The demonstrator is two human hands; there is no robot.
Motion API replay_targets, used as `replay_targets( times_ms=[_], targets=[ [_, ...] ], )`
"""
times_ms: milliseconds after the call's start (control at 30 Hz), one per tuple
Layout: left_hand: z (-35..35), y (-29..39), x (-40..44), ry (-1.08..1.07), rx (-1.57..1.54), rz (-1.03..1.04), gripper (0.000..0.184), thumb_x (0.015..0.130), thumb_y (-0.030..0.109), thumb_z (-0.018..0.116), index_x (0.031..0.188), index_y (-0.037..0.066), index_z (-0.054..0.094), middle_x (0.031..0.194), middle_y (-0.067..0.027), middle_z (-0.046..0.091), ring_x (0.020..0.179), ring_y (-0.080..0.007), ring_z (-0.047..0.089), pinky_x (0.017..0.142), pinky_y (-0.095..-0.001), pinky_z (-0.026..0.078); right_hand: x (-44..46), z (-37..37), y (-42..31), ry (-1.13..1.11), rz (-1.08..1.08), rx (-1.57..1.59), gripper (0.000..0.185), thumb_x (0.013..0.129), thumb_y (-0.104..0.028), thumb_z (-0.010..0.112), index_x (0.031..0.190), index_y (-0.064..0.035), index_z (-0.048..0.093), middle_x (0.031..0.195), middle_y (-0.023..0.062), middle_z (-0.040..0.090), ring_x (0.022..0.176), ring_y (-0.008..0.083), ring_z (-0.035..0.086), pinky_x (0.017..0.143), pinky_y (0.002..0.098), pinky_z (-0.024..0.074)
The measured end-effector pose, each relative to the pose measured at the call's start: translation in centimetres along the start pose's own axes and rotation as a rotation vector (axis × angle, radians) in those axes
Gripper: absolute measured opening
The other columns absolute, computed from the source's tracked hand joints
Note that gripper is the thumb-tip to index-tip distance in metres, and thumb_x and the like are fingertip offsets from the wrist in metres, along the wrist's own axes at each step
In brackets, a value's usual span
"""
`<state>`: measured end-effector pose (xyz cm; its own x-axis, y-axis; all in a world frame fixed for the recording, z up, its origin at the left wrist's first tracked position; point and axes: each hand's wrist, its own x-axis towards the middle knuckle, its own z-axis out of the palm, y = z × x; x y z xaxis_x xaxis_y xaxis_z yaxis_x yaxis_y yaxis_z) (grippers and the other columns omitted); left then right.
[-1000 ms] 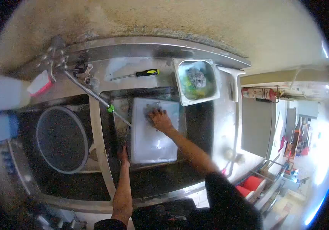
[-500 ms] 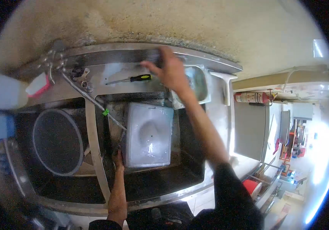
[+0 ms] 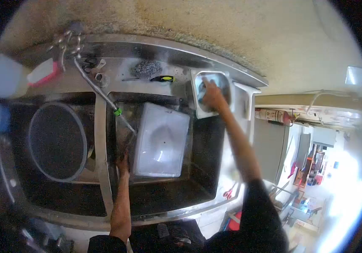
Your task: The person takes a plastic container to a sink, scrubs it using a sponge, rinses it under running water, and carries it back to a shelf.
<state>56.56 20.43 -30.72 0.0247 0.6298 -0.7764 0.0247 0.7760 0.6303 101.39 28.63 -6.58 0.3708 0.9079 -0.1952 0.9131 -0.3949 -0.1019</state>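
Observation:
A white rectangular plastic container or lid (image 3: 162,141) lies tilted in the right sink basin. At its left edge is my left hand (image 3: 123,163), its fingers mostly hidden in shadow. My right hand (image 3: 213,95) reaches into a small steel pan (image 3: 198,110) with liquid and something bluish inside; its fingers are blurred, and what they touch is unclear. A grey scouring pad (image 3: 147,68) rests on the back ledge beside a screwdriver with a black and yellow handle (image 3: 163,79).
A faucet spout (image 3: 91,82) with a green band reaches over the right basin. In the left basin stands a round grey-rimmed item (image 3: 58,142). A pink and white brush (image 3: 44,74) lies at the back left. Red scissors (image 3: 229,192) lie at the right edge.
My right hand has left the white container, passed over the back ledge and entered the steel pan. The scouring pad, earlier in the pan, now lies on the ledge by the screwdriver.

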Motion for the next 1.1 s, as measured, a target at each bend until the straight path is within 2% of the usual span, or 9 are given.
replay_targets(
  times_ms=[100, 267, 433, 567, 633, 700, 833, 933, 1100],
  targets=[
    [-0.6, -1.8, 1.3, 0.005, 0.09, -0.033, 0.059, 0.083, 0.039, 0.066, 0.122, -0.002, 0.053, 0.125, -0.0191, 0.053, 0.115, -0.0282, 0.05, 0.095, -0.04, 0.038, 1.9, -1.1, 2.0, -0.035, -0.223, 0.258, 0.082, 0.061, -0.027, 0.08, 0.128, 0.0018, 0.043, 0.115, 0.0277, 0.055, 0.108, 0.0423, 0.052, 0.09, 0.0427, 0.0457],
    [0.7, 0.5, 0.0, 0.042, 0.009, 0.097, 0.064, 0.081, 0.043, 0.065, 0.129, 0.002, 0.05, 0.128, -0.0123, 0.053, 0.118, -0.0271, 0.048, 0.1, -0.0375, 0.035, -7.2, -9.8, -3.0, 0.159, 0.213, 1.133, 0.062, 0.072, -0.017, 0.076, 0.123, 0.0015, 0.047, 0.115, 0.0145, 0.057, 0.105, 0.0236, 0.055, 0.091, 0.0402, 0.0445],
    [0.7, -2.6, 1.5, -0.05, -0.011, 0.12, 0.066, 0.081, 0.042, 0.065, 0.132, 0.004, 0.047, 0.133, -0.0107, 0.05, 0.121, -0.0249, 0.047, 0.103, -0.0362, 0.033, -19.8, 1.9, -10.8, 0.148, 0.117, 0.949, 0.053, 0.069, -0.008, 0.072, 0.117, -0.0009, 0.053, 0.109, 0.0127, 0.06, 0.102, 0.0225, 0.056, 0.089, 0.0375, 0.0438],
    [1.4, -2.5, 0.8, 0.171, 0.245, 0.15, 0.06, 0.083, 0.039, 0.064, 0.129, 0.004, 0.05, 0.13, -0.0129, 0.052, 0.119, -0.0283, 0.048, 0.103, -0.0373, 0.033, -21.9, 20.4, -15.2, 0.215, 0.322, 0.819, 0.058, 0.063, -0.011, 0.075, 0.117, -0.0044, 0.053, 0.119, 0.025, 0.051, 0.115, 0.0423, 0.047, 0.098, 0.0458, 0.0376],
    [1.2, -2.4, 1.3, 0.252, 0.315, 0.233, 0.058, 0.083, 0.037, 0.064, 0.128, 0.004, 0.051, 0.128, -0.0135, 0.053, 0.118, -0.0294, 0.048, 0.102, -0.0375, 0.034, -18.8, 23.3, -15.4, 0.072, 0.297, 0.044, 0.061, 0.064, -0.018, 0.075, 0.119, -0.0054, 0.053, 0.127, 0.0281, 0.045, 0.12, 0.0422, 0.042, 0.101, 0.0461, 0.0341],
    [0.5, -2.6, 1.2, 0.111, 0.045, 0.121, 0.056, 0.083, 0.036, 0.065, 0.126, 0.002, 0.052, 0.13, -0.0144, 0.051, 0.119, -0.0297, 0.047, 0.1, -0.0382, 0.036, -13.5, 22.7, -14.9, 0.513, 0.294, 0.252, 0.065, 0.063, -0.028, 0.075, 0.122, -0.0097, 0.053, 0.13, 0.0296, 0.043, 0.117, 0.0427, 0.045, 0.1, 0.0468, 0.0361],
    [0.9, -0.6, -0.9, 0.168, 0.1, 0.26, 0.052, 0.083, 0.033, 0.066, 0.123, 0.002, 0.054, 0.127, -0.014, 0.053, 0.114, -0.0294, 0.05, 0.096, -0.0414, 0.038, -11.1, 26.5, -14.7, 0.299, 0.259, 0.51, 0.062, 0.065, -0.03, 0.073, 0.123, -0.014, 0.054, 0.133, 0.0271, 0.042, 0.117, 0.0435, 0.046, 0.097, 0.0472, 0.0387],
    [-2.4, -3.6, 0.1, 0.157, 0.209, 0.068, 0.047, 0.081, 0.031, 0.068, 0.118, 0.002, 0.057, 0.122, -0.013, 0.056, 0.109, -0.0288, 0.052, 0.094, -0.042, 0.039, -10.3, 24.3, -12.4, 0.135, -0.284, 0.579, 0.055, 0.068, -0.017, 0.07, 0.121, -0.0123, 0.055, 0.129, 0.022, 0.049, 0.118, 0.0376, 0.047, 0.094, 0.0416, 0.0429],
    [-1.8, -6.1, 2.3, 0.366, 0.03, -0.053, 0.051, 0.079, 0.029, 0.07, 0.118, 0.001, 0.053, 0.12, -0.0162, 0.05, 0.109, -0.0301, 0.049, 0.093, -0.042, 0.041, -6.2, 23.1, -13.2, 0.353, -0.056, 0.708, 0.055, 0.063, -0.008, 0.071, 0.117, -0.0089, 0.057, 0.121, 0.0201, 0.055, 0.116, 0.0348, 0.049, 0.095, 0.0406, 0.0425]
  ],
)
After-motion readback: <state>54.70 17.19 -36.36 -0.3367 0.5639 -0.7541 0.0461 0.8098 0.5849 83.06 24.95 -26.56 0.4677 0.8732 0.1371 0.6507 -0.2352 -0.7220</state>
